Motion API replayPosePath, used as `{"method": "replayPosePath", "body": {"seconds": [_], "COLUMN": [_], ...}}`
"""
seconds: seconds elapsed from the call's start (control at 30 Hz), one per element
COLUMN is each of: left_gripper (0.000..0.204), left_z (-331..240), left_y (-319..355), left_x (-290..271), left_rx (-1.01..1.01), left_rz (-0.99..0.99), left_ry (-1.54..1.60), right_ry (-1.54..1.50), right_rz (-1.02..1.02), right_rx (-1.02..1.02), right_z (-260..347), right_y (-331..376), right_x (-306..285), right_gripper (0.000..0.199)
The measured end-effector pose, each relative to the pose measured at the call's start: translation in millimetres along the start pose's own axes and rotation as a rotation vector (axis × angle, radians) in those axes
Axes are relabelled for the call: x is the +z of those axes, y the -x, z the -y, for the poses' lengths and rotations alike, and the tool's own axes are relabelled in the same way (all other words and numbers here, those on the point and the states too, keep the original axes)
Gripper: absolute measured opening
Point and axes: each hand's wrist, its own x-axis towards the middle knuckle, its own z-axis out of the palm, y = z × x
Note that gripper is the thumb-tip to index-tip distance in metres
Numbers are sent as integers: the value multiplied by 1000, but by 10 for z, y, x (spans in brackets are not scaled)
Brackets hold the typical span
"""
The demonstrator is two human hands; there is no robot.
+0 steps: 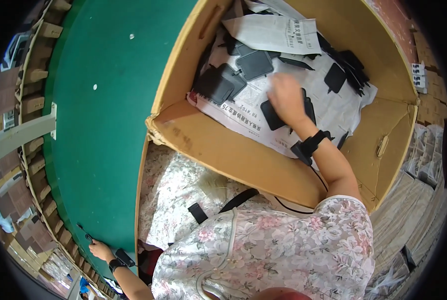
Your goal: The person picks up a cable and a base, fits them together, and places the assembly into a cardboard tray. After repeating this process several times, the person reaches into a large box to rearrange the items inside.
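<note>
My right hand reaches down into a large cardboard box. It hangs just above a flat black square piece lying on newspaper. Motion smears its fingers, so I cannot make out their grip. Close by lie more such pieces: a dark square with a small tab, an overlapping pair and a stack by the far right wall. Over at the lower left, my left hand rests at the green table, its fingers closed on a thin dark object with a small loop, too small to name.
A folded newspaper sheet covers part of the pieces at the box's far side. Cardboard boxes line the table's left side. A grey metal bar meets the table edge. A black cable runs from my right wristband toward my body.
</note>
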Motion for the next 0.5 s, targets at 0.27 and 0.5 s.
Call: {"method": "replayPosePath", "body": {"seconds": [0.27,0.5], "left_gripper": [34,40], "left_z": [-223,-759], "left_y": [153,-62], "left_x": [-84,-835], "left_rx": [73,204], "left_rz": [-224,-307], "left_ry": [145,339], "right_ry": [-29,35], "right_rz": [72,139], "right_rx": [-122,-143], "right_z": [219,202], "right_y": [129,-112], "right_x": [695,339], "right_gripper": [32,12]}}
